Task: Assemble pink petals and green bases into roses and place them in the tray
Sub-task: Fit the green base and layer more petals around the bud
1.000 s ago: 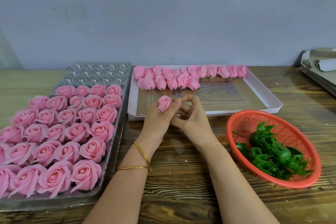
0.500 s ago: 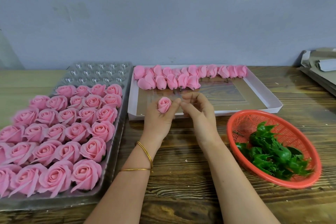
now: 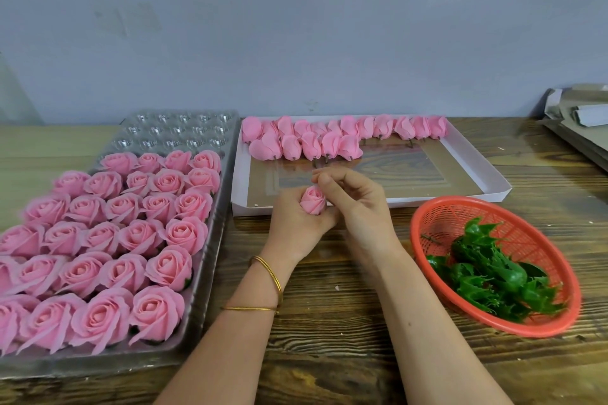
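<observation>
No legible text anywhere, seemingly.

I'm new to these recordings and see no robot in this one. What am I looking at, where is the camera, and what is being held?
There is no machine here. A person works with two bare hands, filmed by one wide-angle camera worn on the head, looking forward and down. The left hand, with gold bangles on its wrist, grips a small pink rosebud of folded petals. The right hand sits against the bud with curled fingers; whether it pinches a petal is unclear. On the brown wooden table lie a clear plastic cell tray mostly filled with finished pink roses, a shallow white cardboard box holding a row of pink petal buds, and a round orange-red mesh basket of green plastic bases.
</observation>
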Demonstrator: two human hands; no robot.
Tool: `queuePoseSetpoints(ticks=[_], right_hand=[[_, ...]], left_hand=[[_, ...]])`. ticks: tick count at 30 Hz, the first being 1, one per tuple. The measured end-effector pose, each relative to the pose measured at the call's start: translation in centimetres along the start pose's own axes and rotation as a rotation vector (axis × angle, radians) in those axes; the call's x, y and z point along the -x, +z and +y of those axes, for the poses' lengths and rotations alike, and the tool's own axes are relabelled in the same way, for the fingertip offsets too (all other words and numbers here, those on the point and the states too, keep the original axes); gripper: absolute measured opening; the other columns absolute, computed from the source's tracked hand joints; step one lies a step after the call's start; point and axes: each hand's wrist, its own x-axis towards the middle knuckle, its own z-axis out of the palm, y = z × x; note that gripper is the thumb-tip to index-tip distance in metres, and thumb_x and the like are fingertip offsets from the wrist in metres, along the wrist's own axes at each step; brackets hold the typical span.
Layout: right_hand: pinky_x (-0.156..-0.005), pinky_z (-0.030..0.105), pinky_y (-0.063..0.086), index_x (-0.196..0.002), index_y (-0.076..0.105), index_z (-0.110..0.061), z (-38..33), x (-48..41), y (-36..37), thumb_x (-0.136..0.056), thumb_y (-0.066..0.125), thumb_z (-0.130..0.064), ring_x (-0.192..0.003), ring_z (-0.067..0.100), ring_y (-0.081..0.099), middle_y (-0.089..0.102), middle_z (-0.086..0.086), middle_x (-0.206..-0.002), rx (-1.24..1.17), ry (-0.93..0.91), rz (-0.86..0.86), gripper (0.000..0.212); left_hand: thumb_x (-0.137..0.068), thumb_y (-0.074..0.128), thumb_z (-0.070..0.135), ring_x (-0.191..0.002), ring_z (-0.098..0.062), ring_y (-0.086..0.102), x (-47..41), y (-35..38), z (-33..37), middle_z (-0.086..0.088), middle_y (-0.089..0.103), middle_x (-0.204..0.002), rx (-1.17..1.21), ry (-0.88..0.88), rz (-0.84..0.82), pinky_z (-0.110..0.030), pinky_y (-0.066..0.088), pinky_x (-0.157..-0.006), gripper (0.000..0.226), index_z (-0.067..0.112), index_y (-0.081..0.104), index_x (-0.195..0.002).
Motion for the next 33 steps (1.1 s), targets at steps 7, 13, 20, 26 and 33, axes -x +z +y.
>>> queuePoseSetpoints(ticks=[7, 13, 20, 26, 33], right_hand=[[-0.092, 0.026, 0.048, -0.086, 0.076, -0.016, -0.1, 0.1, 0.1, -0.09, 0.064, -0.006, -0.099, 0.008, 0.065, 0.073, -0.004, -0.097, 0.073, -0.058, -0.094, 0.016], [-0.103, 0.036, 0.047, -0.091, 0.076, -0.012, -0.4, 0.3, 0.0, -0.09, 0.063, -0.006, -0.113, 0.018, 0.062, 0.068, 0.011, -0.113, 0.074, -0.04, -0.102, 0.013], [-0.103, 0.039, 0.046, -0.101, 0.073, -0.013, -0.3, 0.5, 0.6, -0.091, 0.06, -0.018, -0.106, 0.016, 0.062, 0.07, 0.01, -0.107, 0.236, -0.036, -0.154, 0.017], [-0.107, 0.035, 0.043, -0.118, 0.068, -0.012, -0.1, 0.6, 0.8, -0.097, 0.055, -0.019, -0.114, 0.016, 0.06, 0.067, 0.011, -0.118, 0.24, 0.047, -0.185, 0.025], [-0.109, 0.031, 0.042, -0.123, 0.065, -0.009, 0.0, 0.4, 0.9, -0.103, 0.042, -0.016, -0.117, 0.015, 0.061, 0.068, 0.01, -0.121, 0.056, 0.165, -0.17, 0.031]], left_hand=[[-0.078, 0.075, 0.009, -0.079, -0.021, 0.068, 0.0, -0.2, 0.1, -0.012, 0.073, -0.08, -0.034, -0.002, -0.005, -0.036, 0.055, -0.07, 0.009, 0.004, 0.072, -0.084], [-0.077, 0.075, 0.008, -0.076, -0.017, 0.069, -0.1, -0.1, 0.0, -0.008, 0.072, -0.077, -0.042, 0.028, -0.015, -0.028, 0.054, -0.066, 0.004, 0.01, 0.072, -0.079], [-0.078, 0.061, 0.011, -0.061, 0.011, 0.059, -0.2, 0.1, 0.8, 0.025, 0.063, -0.059, -0.096, 0.042, 0.007, -0.005, 0.04, -0.05, 0.042, 0.047, 0.064, -0.057], [-0.081, 0.06, 0.013, -0.061, 0.009, 0.061, -0.2, 0.0, 0.3, 0.021, 0.065, -0.061, -0.023, 0.013, 0.072, -0.005, 0.041, -0.05, 0.023, 0.028, 0.063, -0.063], [-0.079, 0.069, -0.003, -0.062, 0.006, 0.064, -0.2, -0.1, 0.1, 0.017, 0.067, -0.06, 0.068, -0.011, 0.078, -0.007, 0.044, -0.052, 0.03, 0.025, 0.064, -0.069]])
